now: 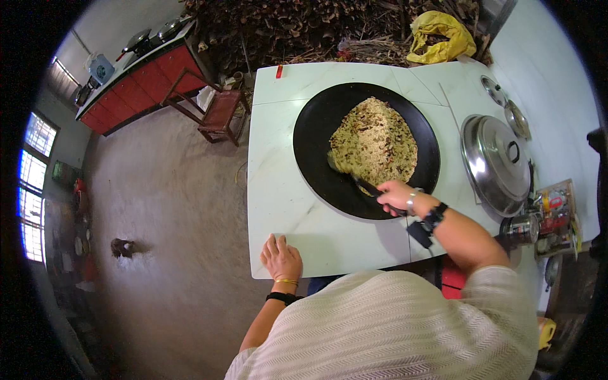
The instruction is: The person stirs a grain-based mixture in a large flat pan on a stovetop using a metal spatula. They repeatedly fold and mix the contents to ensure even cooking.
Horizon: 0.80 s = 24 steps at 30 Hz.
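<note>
My right hand (396, 195) grips the black handle of a spatula (366, 184). The tool's blurred head reaches into the left edge of a heap of grainy food (380, 137), which looks like rice mixed with darker bits. A paler, drier band runs down the middle of the heap. All of it lies in a large black wok (313, 137) set into the white tiled stovetop. My left hand (281, 259) rests palm down on the stovetop's front left corner, holding nothing, fingers slightly apart.
A large steel lid (496, 161) lies right of the wok, with smaller lids (494, 90) behind it. A red lighter (279, 71) sits at the back left. Firewood (294, 28) and a yellow sack (441, 40) are beyond. A wooden chair (221, 107) stands on the left floor.
</note>
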Each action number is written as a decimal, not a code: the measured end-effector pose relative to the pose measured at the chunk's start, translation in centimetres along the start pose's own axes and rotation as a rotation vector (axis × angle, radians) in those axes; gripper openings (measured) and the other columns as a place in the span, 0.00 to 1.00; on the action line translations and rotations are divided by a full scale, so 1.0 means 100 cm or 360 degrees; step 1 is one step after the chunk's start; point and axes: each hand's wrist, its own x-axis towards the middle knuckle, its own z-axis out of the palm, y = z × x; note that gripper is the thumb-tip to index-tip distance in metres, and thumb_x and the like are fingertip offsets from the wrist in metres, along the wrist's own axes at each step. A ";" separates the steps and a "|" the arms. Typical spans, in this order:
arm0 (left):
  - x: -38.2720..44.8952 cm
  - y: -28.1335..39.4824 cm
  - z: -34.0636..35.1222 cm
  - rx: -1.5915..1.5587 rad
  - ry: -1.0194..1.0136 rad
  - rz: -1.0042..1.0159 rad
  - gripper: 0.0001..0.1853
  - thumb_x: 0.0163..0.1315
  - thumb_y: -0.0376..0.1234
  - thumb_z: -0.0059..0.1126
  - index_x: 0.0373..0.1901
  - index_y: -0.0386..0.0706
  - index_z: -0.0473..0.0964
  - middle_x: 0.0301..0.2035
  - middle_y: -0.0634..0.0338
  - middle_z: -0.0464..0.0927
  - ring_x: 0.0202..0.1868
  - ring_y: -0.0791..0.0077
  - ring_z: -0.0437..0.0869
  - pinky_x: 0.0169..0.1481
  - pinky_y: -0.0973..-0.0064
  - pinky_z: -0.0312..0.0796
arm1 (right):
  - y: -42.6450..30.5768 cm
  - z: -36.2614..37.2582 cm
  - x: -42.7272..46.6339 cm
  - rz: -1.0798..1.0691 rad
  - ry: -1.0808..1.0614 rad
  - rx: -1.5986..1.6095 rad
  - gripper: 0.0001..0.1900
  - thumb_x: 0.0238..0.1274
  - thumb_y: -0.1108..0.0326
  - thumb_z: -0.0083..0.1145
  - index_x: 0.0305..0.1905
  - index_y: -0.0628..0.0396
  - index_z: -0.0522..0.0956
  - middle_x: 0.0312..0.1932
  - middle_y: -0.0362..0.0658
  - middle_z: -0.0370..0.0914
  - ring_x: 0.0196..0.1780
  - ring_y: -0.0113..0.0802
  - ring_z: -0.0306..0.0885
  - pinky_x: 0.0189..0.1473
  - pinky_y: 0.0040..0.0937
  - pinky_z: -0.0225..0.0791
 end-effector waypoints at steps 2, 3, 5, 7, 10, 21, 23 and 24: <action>0.000 0.001 0.000 -0.0013 0.0004 -0.0007 0.18 0.57 0.33 0.51 0.50 0.41 0.74 0.57 0.45 0.69 0.62 0.50 0.67 0.64 0.52 0.56 | 0.002 0.015 0.035 -0.0106 0.0218 -0.0157 0.29 0.63 0.68 0.53 0.68 0.64 0.63 0.31 0.53 0.81 0.21 0.36 0.77 0.23 0.34 0.72; 0.000 0.001 -0.001 -0.0017 0.0011 -0.0014 0.18 0.57 0.33 0.51 0.50 0.41 0.74 0.58 0.45 0.69 0.61 0.50 0.67 0.65 0.52 0.56 | 0.000 0.019 0.050 -0.0124 0.0322 -0.0284 0.29 0.63 0.67 0.52 0.68 0.64 0.63 0.34 0.54 0.82 0.24 0.39 0.78 0.26 0.36 0.73; 0.000 0.002 -0.002 -0.0018 0.0008 -0.0026 0.18 0.57 0.33 0.51 0.50 0.41 0.74 0.58 0.45 0.69 0.62 0.50 0.67 0.65 0.52 0.56 | -0.002 0.023 0.069 -0.0307 0.0606 -0.0655 0.28 0.64 0.67 0.49 0.68 0.64 0.63 0.38 0.57 0.82 0.29 0.43 0.80 0.32 0.39 0.75; 0.000 0.002 -0.003 -0.0015 -0.0014 -0.0034 0.18 0.57 0.33 0.51 0.50 0.41 0.74 0.58 0.46 0.69 0.62 0.50 0.67 0.65 0.52 0.56 | -0.007 0.024 0.077 -0.0477 0.0908 -0.1140 0.28 0.64 0.67 0.47 0.69 0.63 0.62 0.42 0.58 0.81 0.36 0.48 0.81 0.38 0.42 0.76; -0.001 0.002 -0.003 -0.0009 0.0018 -0.0040 0.18 0.57 0.33 0.51 0.50 0.42 0.74 0.59 0.46 0.69 0.62 0.51 0.67 0.65 0.53 0.56 | -0.010 0.002 0.065 -0.0183 0.0660 -0.1366 0.29 0.66 0.68 0.43 0.72 0.59 0.58 0.36 0.56 0.81 0.39 0.48 0.81 0.39 0.44 0.75; -0.002 -0.001 -0.001 -0.0032 0.0049 -0.0003 0.18 0.57 0.33 0.51 0.50 0.42 0.74 0.58 0.47 0.70 0.61 0.51 0.68 0.65 0.54 0.57 | -0.020 -0.045 -0.062 -0.0630 0.0558 -0.2050 0.26 0.56 0.70 0.51 0.63 0.47 0.71 0.36 0.50 0.80 0.35 0.45 0.81 0.32 0.41 0.73; -0.002 -0.001 0.000 -0.0033 0.0049 0.0002 0.18 0.57 0.33 0.52 0.50 0.42 0.74 0.58 0.47 0.70 0.61 0.51 0.68 0.64 0.54 0.57 | -0.030 -0.058 -0.087 -0.0736 0.0379 -0.1786 0.25 0.55 0.70 0.53 0.61 0.49 0.73 0.34 0.51 0.81 0.32 0.42 0.81 0.31 0.38 0.73; -0.002 -0.001 0.000 -0.0033 0.0050 0.0001 0.17 0.57 0.33 0.52 0.50 0.42 0.74 0.58 0.46 0.69 0.61 0.51 0.68 0.64 0.54 0.57 | -0.039 -0.072 -0.104 -0.0108 0.0105 -0.1287 0.24 0.54 0.69 0.57 0.59 0.53 0.75 0.29 0.48 0.81 0.25 0.34 0.79 0.27 0.33 0.72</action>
